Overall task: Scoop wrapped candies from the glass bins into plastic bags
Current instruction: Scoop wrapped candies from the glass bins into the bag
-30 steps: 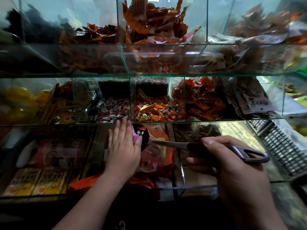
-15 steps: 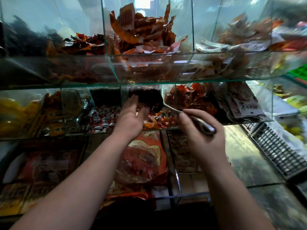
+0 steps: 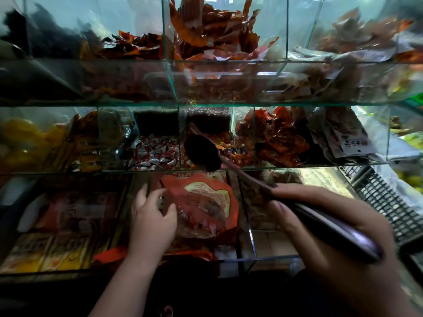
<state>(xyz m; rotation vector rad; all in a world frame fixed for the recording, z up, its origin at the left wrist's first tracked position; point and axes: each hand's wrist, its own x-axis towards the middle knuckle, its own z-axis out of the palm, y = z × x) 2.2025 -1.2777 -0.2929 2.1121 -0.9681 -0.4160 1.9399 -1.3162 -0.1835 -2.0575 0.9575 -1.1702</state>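
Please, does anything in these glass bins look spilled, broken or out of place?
Nothing looks spilled or broken. One flat orange-red wrapper seems to stick out across the front edge of the lowest glass bins, just left of the left hand at its wrist. Blur prevents certainty.

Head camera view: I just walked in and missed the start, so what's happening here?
A person's right hand grips a scoop, its dark bowl held in front of the wrapped candies in the middle row. The left hand, fingers loose, is beside a red packet in the bottom row, holding nothing. The scoop's load cannot be seen.
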